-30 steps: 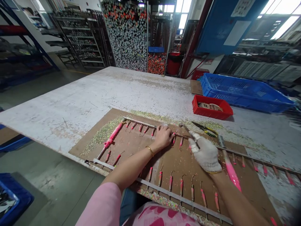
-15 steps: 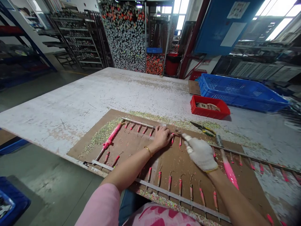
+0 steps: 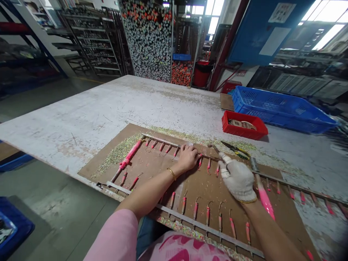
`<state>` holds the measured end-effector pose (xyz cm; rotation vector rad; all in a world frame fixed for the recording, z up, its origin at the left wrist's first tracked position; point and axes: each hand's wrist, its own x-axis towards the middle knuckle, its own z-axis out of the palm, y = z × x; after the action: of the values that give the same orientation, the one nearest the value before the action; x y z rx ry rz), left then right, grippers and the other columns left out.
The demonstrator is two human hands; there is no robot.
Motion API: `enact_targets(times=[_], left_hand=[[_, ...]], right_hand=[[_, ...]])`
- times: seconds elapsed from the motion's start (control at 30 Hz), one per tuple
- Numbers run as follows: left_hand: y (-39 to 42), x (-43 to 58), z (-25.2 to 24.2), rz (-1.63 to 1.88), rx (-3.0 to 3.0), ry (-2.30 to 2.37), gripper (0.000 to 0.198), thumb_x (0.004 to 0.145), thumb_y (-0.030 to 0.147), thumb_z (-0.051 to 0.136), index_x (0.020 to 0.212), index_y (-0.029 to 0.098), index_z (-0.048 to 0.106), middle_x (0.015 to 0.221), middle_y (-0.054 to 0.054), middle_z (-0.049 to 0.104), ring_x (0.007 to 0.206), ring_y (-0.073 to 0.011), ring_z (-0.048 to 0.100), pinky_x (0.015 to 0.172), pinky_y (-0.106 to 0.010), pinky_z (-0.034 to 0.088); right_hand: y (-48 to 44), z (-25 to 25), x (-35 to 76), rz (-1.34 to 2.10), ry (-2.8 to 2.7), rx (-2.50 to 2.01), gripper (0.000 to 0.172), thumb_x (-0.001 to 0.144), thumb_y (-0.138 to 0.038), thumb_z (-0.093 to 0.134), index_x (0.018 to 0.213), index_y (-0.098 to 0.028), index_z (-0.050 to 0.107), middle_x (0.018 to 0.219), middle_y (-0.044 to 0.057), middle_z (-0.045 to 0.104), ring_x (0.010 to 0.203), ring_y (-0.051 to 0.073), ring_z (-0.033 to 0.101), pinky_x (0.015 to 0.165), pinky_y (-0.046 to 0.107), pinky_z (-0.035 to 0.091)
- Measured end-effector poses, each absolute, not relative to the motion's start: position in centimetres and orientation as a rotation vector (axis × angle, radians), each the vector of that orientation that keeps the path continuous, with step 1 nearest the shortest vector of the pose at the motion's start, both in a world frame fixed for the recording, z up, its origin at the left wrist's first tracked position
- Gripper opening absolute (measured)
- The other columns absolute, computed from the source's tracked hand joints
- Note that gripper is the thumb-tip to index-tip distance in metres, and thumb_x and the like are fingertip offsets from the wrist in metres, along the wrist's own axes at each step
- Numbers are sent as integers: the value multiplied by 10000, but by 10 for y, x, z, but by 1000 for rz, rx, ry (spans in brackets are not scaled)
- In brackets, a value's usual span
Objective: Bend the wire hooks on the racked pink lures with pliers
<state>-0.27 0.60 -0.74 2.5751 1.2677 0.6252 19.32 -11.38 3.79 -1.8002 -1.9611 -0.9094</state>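
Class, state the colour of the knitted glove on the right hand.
The knitted glove is off-white with a yellowish cuff edge, clearest in the head view.

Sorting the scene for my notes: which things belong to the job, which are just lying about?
Job: bare left hand, white knit-gloved right hand, pink-coated sticks clamped in steel bars.
Lying about: yellow-handled pliers, red plastic tray, blue plastic crate.

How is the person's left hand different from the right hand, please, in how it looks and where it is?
The left hand is bare, while the right hand wears a white knit glove. The left wrist has a gold bangle; the right wrist shows only the glove's cuff. The left hand lies on a metal bar, while the right hand is further along, fingertips near that bar. Both are above one brown board.
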Motion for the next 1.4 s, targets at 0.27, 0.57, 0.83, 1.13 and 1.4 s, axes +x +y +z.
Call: enact_targets(times=[0.27,0.57,0.83,1.13,1.4], left_hand=[[6,-3,-3,606,2584,1264,312,1052,410,547,914,196,727,1052,-84,694,1077,-241,594,1144,-479,306],[8,-6,-4,598,2581,1234,314,1058,406,539,930,195,733,1061,-76,689,1076,-232,586,1131,-462,305],[8,-7,-5,601,2611,1227,314,1059,419,538,958,197,735,1093,-78,691,1096,-233,584,1142,-466,302],[9,-8,-4,604,2599,1213,300,1053,405,546,944,210,747,1078,-75,694,1088,-237,584,1147,-469,305],[11,-9,-1,584,2581,1218,288,1041,402,570,949,201,753,1094,-82,707,1104,-243,603,1123,-456,338]], right_hand=[[-116,37,196,-797,-2061,-1872,376,1008,-297,499,1288,-241,743,680,31,647,612,173,521,611,352,253],[-114,36,197,-701,-2083,-1856,385,1023,-298,490,1315,-233,733,702,26,670,620,172,541,618,341,272],[-116,39,199,-526,-2152,-1909,389,1007,-287,485,1303,-277,736,699,13,680,596,168,542,593,333,268],[-118,42,203,-413,-2107,-1978,389,989,-302,504,1312,-295,719,765,16,723,646,166,589,604,305,330],[-121,39,206,-388,-2041,-1959,389,1009,-318,507,1334,-281,719,787,19,750,665,186,645,624,319,414]])
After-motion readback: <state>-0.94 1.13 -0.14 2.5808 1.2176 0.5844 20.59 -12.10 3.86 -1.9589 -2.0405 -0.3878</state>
